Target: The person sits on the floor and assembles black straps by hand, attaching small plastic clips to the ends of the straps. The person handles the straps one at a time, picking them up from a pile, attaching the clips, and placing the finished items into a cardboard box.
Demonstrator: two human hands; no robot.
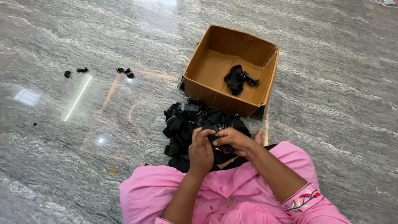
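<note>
Both hands meet over the lap: the left hand and the right hand have their fingers clamped on a small black part, pinched between them. Just beyond the fingers, a heap of black parts lies on the grey marble floor. Farther out stands an open cardboard box holding one black piece.

Black pile ahead; box beyond
</note>
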